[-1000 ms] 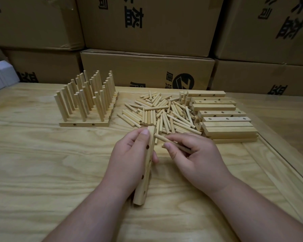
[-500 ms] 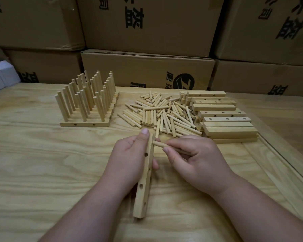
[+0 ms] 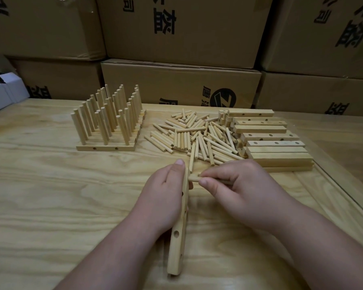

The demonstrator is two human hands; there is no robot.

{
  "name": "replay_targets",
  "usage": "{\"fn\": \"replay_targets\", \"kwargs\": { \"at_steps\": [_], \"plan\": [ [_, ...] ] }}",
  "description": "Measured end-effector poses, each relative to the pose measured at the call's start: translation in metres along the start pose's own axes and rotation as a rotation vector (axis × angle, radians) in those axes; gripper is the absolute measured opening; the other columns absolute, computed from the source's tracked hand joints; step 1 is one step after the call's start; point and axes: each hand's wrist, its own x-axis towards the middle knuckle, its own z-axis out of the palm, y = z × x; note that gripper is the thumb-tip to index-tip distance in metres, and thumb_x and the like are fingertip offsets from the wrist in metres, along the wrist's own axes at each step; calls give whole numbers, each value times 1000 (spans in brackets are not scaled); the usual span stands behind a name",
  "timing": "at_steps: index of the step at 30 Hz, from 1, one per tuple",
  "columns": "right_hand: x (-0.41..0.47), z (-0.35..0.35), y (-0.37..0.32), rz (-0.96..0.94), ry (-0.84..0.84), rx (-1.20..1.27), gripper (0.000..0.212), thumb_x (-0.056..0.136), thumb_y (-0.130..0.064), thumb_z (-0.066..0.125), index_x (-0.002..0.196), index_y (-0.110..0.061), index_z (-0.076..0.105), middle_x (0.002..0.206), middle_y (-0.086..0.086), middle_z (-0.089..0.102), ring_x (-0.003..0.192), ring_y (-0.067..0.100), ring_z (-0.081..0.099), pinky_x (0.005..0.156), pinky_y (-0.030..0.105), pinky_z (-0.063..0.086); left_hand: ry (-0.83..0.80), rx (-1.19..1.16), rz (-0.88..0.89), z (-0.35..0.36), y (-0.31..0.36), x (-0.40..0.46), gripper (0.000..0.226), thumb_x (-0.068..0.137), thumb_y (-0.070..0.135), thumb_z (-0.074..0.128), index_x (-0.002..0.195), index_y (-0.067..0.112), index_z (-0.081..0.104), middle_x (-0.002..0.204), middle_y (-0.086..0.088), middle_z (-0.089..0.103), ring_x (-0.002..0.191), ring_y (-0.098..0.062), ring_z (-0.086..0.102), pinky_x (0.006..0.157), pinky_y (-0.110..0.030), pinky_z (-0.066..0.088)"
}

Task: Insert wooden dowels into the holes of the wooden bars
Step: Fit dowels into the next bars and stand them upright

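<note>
- Since a second ago the right hand [image 3: 245, 191] has carried its dowel [image 3: 194, 178] leftward, so that the dowel's free tip now meets the side face of the held bar [image 3: 179, 231] near its far end; before, the tip stood clear of the bar.
- Bench [image 3: 50, 206]: pale plywood, with cardboard boxes [image 3: 176, 30] stacked behind its far edge.
- Finished bars [image 3: 107, 130], their pegs upright, stand toward the far left of the bench; the stack of empty bars [image 3: 270, 141] lies toward the far right, and the loose dowel pile [image 3: 195, 137] lies between them, just beyond both hands.
- Held bar: near the middle of the bench, long axis running from the near edge away toward the pile, near end resting on the bench. Open holes show along its side face lower down.
- Left hand [image 3: 166, 199]: wrapped round the bar's upper half from the left, forefinger laid along its far end, grasping it firmly.
- Right hand: thumb and fingertips pinch the dowel close to its tip; more wood shows inside the palm, though I cannot tell how many pieces.
- Dowel: long axis lies across the bench, at about a right angle to the bar, pointing left into its face.
- Judgement: the push must go straight leftward along the dowel's axis while the left hand braces; whether the tip has entered the hole is hidden by the fingers.
</note>
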Motion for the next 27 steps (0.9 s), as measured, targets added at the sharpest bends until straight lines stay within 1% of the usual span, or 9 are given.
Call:
{"fn": "replay_targets", "kwargs": {
  "at_steps": [4,7,10,14,17,19,21,24,27],
  "plan": [
    [2,1,-1,180,-45,172,13,94,-36,65,98,-33,78,86,-19,74,84,-2,67,76,31,57,-25,24,9,-1,-1,0,44,105,52,37,79,37,70,64,12,69,60,-5,63,73,-42,55],
    [4,1,-3,281,-74,275,13,93,-36,66,94,-33,79,75,-20,71,74,-4,65,70,25,53,-30,27,9,-1,-1,0,47,102,56,37,78,35,71,65,9,69,60,-8,63,72,-44,55],
    [5,-1,-4,364,-101,360,17,93,-36,66,90,-28,81,61,-18,66,63,-4,60,66,24,48,-40,54,24,-1,-1,0,42,105,53,36,83,41,70,73,14,72,62,-3,65,68,-36,51],
    [6,-2,-3,448,-127,486,21,94,-34,65,90,-20,80,44,-27,54,46,-13,53,58,20,34,-77,58,57,-2,0,-2,41,105,51,35,89,45,72,78,22,72,72,4,66,64,-19,46],
    [6,-3,-1,457,-99,528,19,94,-36,66,88,-25,80,46,-28,54,46,-15,52,61,23,33,-116,-32,29,-5,2,-1,56,101,65,29,89,36,75,61,7,70,55,-1,63,53,-11,44],
    [8,-3,2,470,-18,569,16,93,-36,66,87,-31,79,47,-28,54,47,-14,52,63,26,34,-151,-65,7,-7,3,0,62,98,72,23,91,37,74,61,-5,70,53,-7,63,57,-20,47],
    [10,-3,5,472,66,606,10,91,-36,69,87,-34,77,51,-25,56,47,-9,52,62,27,37,-157,-87,-13,-7,3,1,56,98,69,29,89,35,72,61,-9,71,52,-10,63,60,-27,47],
    [8,-2,8,379,82,367,5,85,-41,74,87,-37,73,62,-19,62,55,-1,55,54,20,44,-144,-87,-27,-6,2,3,47,103,56,38,80,29,69,56,-10,68,48,-11,60,52,-23,47],
    [5,0,5,274,95,146,15,88,-42,71,74,-46,69,82,-32,68,81,-12,62,60,4,42,-132,-39,14,-5,1,1,44,105,52,37,78,30,65,55,-8,68,49,-9,60,49,-16,44]
  ]
}}
